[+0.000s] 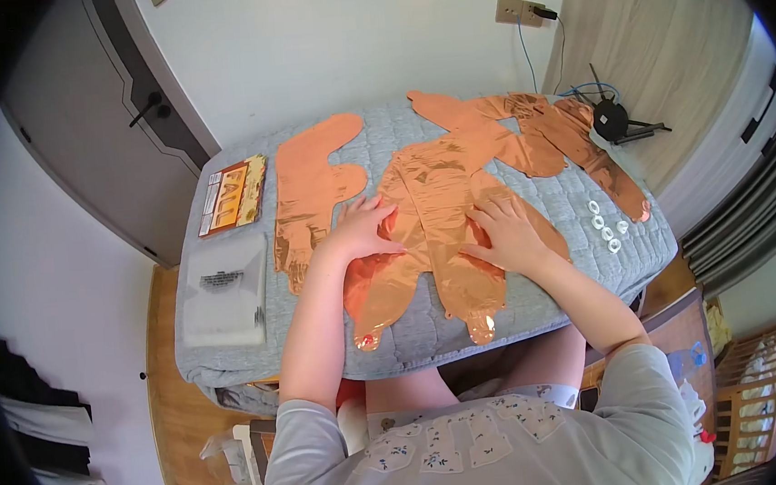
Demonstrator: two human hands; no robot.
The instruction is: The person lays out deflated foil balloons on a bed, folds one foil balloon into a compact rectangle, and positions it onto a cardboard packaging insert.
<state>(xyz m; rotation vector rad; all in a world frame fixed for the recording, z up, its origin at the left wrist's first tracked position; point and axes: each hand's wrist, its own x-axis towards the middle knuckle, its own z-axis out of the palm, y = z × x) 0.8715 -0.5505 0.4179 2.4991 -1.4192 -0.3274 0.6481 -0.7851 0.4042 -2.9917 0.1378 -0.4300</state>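
Note:
Flat orange-copper foil balloons point(434, 193) lie spread on a bed with a grey quilted cover point(388, 361). My left hand point(371, 229) rests on the left part of the middle foil, fingers spread and thumb pointing inward. On its right part lies my right hand point(498, 232), also with fingers apart. Neither hand grips anything that shows. A separate foil piece point(306, 181) lies to the left of the middle one. More foil point(570, 128) stretches to the right, its far end hanging toward the right edge of the cover.
At the left are a printed packet point(233, 196) and a translucent plastic bag point(224, 292). Several small white rings point(607, 233) lie on the right. A black router point(611, 120) with antennas and cables is at the back right, near a wall socket point(520, 11).

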